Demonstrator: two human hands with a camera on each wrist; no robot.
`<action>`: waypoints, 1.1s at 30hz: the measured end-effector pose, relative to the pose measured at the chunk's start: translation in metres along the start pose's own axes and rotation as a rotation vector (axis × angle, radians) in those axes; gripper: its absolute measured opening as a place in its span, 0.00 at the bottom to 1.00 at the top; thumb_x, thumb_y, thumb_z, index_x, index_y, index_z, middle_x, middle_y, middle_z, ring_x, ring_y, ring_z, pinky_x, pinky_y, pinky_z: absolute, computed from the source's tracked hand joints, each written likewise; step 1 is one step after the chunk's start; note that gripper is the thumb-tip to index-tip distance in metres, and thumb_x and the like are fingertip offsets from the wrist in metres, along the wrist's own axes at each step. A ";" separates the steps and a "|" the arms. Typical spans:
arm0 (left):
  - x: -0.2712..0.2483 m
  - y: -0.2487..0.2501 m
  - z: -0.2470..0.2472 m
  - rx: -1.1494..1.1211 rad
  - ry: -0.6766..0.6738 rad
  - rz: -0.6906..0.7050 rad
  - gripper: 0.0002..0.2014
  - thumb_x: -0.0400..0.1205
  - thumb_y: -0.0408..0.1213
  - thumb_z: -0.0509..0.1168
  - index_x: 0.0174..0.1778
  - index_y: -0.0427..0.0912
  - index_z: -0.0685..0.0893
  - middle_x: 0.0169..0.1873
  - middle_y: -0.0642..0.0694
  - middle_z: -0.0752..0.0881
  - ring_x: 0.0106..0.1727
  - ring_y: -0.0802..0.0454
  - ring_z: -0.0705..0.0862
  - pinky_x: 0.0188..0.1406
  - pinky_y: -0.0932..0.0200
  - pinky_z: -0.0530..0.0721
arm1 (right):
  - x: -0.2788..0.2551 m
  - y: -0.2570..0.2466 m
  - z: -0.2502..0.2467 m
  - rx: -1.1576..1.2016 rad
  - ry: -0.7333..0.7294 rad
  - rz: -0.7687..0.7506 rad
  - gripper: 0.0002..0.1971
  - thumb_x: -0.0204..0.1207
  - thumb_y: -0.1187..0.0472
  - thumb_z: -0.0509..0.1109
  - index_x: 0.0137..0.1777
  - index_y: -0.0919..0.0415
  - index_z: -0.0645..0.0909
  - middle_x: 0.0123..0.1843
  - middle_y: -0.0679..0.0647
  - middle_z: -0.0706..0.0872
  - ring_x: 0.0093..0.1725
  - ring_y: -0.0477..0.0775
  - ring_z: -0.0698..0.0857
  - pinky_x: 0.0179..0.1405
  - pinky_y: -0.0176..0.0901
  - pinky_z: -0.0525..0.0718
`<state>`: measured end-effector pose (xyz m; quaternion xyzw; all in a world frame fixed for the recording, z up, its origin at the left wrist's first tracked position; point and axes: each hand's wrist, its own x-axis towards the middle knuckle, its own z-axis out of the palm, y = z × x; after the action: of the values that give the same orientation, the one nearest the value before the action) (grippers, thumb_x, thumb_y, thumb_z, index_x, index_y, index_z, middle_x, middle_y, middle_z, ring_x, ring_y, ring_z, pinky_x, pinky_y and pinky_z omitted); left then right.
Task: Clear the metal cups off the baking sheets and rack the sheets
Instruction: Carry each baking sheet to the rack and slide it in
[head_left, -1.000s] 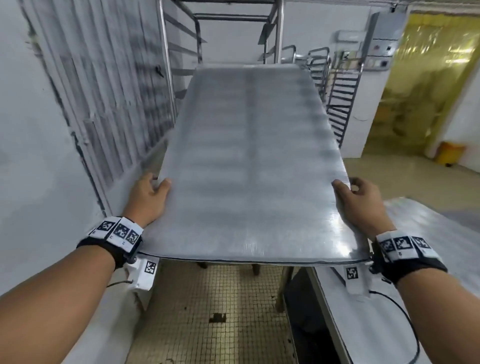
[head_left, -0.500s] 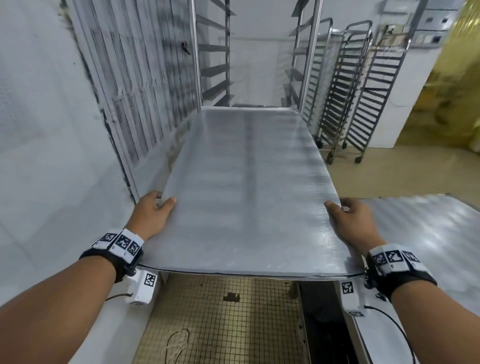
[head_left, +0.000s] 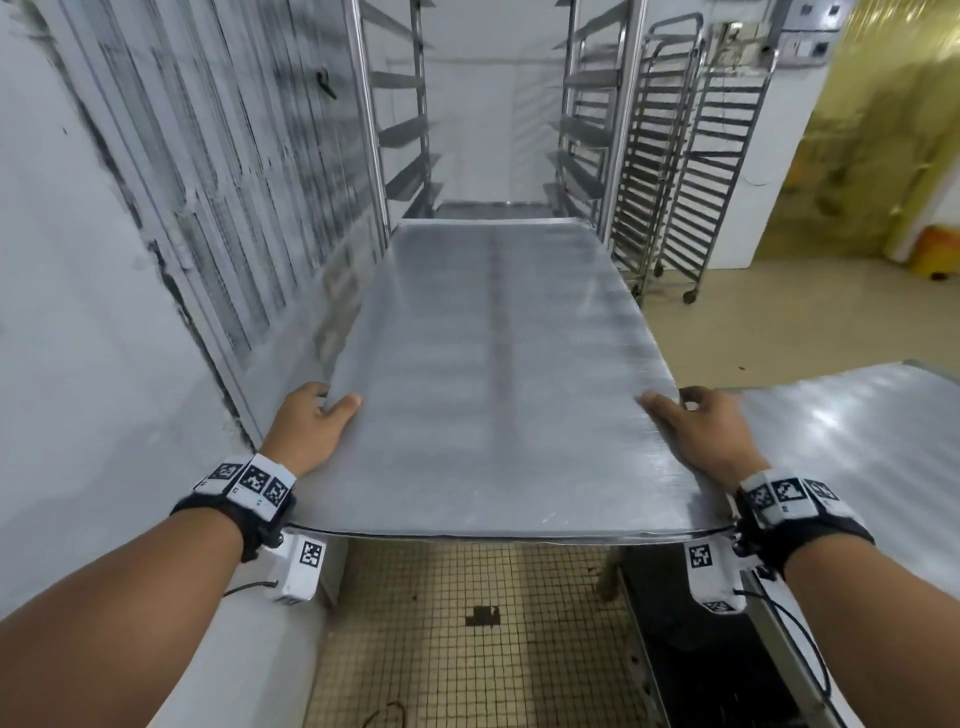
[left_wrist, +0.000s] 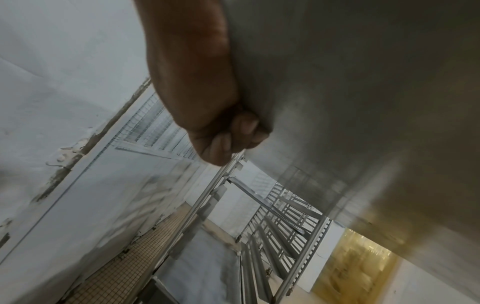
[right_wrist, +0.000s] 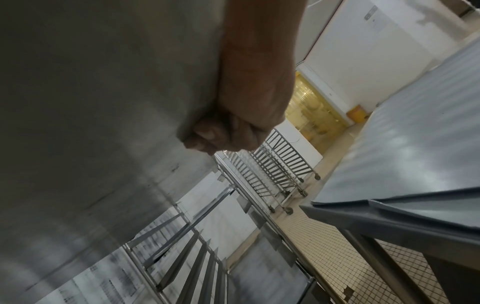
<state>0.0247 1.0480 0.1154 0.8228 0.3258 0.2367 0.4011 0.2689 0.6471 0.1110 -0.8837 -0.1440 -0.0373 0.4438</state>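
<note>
I carry a large bare metal baking sheet (head_left: 498, 374) level in front of me, its far edge pointing into a tall steel rack (head_left: 582, 119). My left hand (head_left: 311, 426) grips the sheet's left edge, thumb on top and fingers (left_wrist: 233, 135) curled under the sheet's underside (left_wrist: 363, 102). At the right edge my right hand (head_left: 696, 426) holds it the same way, fingers (right_wrist: 207, 133) curled beneath the underside (right_wrist: 103, 102). No metal cups are in view. Another sheet (head_left: 493, 209) lies on a low rack level just beyond.
A white wall with a wire-mesh window (head_left: 234, 171) runs close on the left. Two more wheeled racks (head_left: 685, 156) stand at the right. A steel table (head_left: 857, 457) with a sheet on it sits to my right. Tiled floor (head_left: 467, 649) lies below; a yellow strip curtain (head_left: 893, 130) hangs far right.
The sheet has come down from a raised tilt to a lower, level position and moved closer to the rack. Both hands keep the same grip on its edges.
</note>
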 end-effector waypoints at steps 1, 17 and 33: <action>0.008 -0.001 0.000 -0.009 -0.010 -0.005 0.18 0.80 0.51 0.74 0.54 0.40 0.83 0.45 0.42 0.90 0.47 0.39 0.90 0.55 0.41 0.88 | 0.005 0.001 0.006 -0.005 -0.005 0.026 0.42 0.65 0.27 0.74 0.59 0.68 0.85 0.51 0.58 0.91 0.51 0.58 0.89 0.49 0.48 0.84; 0.158 -0.031 0.060 -0.012 -0.005 -0.062 0.53 0.56 0.80 0.72 0.65 0.39 0.83 0.57 0.40 0.90 0.53 0.41 0.90 0.58 0.38 0.89 | 0.141 0.009 0.083 0.085 -0.028 0.136 0.48 0.62 0.30 0.80 0.72 0.68 0.78 0.62 0.60 0.88 0.60 0.59 0.87 0.64 0.56 0.85; 0.263 0.015 0.107 0.062 0.021 -0.052 0.24 0.79 0.47 0.76 0.66 0.40 0.80 0.55 0.48 0.80 0.54 0.49 0.79 0.53 0.59 0.73 | 0.270 -0.005 0.113 0.047 -0.099 0.111 0.25 0.72 0.42 0.78 0.59 0.62 0.83 0.41 0.44 0.86 0.40 0.40 0.83 0.38 0.38 0.77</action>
<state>0.2774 1.1780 0.1011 0.8236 0.3585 0.2243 0.3779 0.5187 0.7999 0.0994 -0.8804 -0.1173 0.0345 0.4581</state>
